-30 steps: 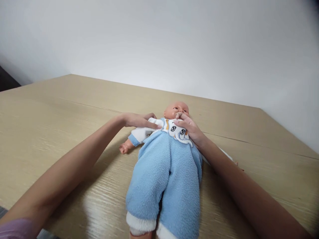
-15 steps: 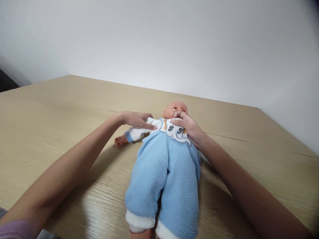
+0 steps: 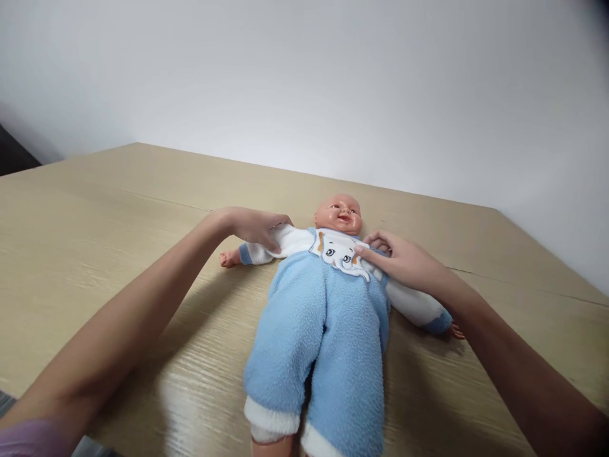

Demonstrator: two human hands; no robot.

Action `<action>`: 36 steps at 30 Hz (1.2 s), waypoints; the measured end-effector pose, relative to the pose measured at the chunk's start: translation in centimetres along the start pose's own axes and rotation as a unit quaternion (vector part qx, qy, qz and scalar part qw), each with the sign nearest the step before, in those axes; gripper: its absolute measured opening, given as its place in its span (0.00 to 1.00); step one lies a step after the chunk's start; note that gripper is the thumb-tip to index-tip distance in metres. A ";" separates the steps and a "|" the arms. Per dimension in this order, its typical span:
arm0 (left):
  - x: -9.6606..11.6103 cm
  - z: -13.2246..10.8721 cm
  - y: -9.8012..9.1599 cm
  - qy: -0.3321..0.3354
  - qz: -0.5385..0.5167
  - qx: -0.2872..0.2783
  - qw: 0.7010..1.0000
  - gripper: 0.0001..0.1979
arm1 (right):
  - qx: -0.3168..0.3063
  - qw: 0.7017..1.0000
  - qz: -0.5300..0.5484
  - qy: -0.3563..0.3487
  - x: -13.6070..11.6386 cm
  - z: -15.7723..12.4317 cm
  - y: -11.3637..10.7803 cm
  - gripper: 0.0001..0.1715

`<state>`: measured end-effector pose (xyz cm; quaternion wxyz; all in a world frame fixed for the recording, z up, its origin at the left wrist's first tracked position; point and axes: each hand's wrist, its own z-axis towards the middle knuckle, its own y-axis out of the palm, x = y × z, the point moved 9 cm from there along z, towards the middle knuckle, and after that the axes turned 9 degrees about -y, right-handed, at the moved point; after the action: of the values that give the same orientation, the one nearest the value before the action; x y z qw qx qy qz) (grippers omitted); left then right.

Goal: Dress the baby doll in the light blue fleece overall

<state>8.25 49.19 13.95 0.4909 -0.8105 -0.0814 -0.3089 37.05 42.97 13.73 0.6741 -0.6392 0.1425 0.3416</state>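
A baby doll (image 3: pixel 318 317) lies on its back on the table, its bald head away from me and its legs towards me. It wears a fleecy blue and white outfit with an elephant face (image 3: pixel 339 254) on the chest. My left hand (image 3: pixel 257 227) is wrapped over the white sleeve (image 3: pixel 295 240) on the left, thumb on the near side, other fingertips partly hidden. At the opposite shoulder, my right hand (image 3: pixel 404 259) has its thumb on the chest edge and its fingers curled, closed on the clothing there. The sleeve (image 3: pixel 413 304) on that side stretches out below my wrist.
The light wooden table (image 3: pixel 143 184) has a thin seam running across it. A pale wall (image 3: pixel 304 82) rises behind its far edge. Something dark (image 3: pixel 14 152) shows at the far left.
My right hand has moved from the doll's chin and chest to the shoulder on the right, uncovering the mouth. My left hand stays around the sleeve, and the doll's right-hand sleeve now shows.
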 end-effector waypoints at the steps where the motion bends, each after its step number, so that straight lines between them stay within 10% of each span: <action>1: -0.2 -0.2 -0.2 -0.012 0.014 0.012 1.000 0.38 | 0.022 0.999 -0.024 -0.015 0.0 -1.0 -0.4 0.28; 5: 1.4 -1.7 -0.4 0.001 0.065 0.075 0.995 0.36 | 0.091 0.987 -0.124 -0.047 1.7 -6.7 -2.1 0.33; 11: 12.1 -5.3 3.0 0.197 0.232 0.217 0.927 0.21 | 0.069 0.987 -0.143 -0.019 6.9 -14.8 -2.5 0.37; 15: 16.7 -3.6 6.5 0.265 0.216 0.239 0.909 0.13 | 0.095 0.989 -0.117 0.002 7.2 -16.5 -3.0 0.31; 22: 17.2 1.1 9.9 0.298 0.148 0.209 0.919 0.07 | 0.191 0.978 -0.055 0.056 5.5 -16.1 -5.2 0.28; 36: 18.0 -1.4 9.1 0.498 0.000 0.152 0.854 0.15 | 0.273 0.859 0.432 0.019 6.0 -5.5 -3.2 0.23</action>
<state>25.95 40.28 18.08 0.5830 -0.4637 0.1280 -0.6547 44.80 39.50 11.58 0.6035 -0.3097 0.5047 0.5340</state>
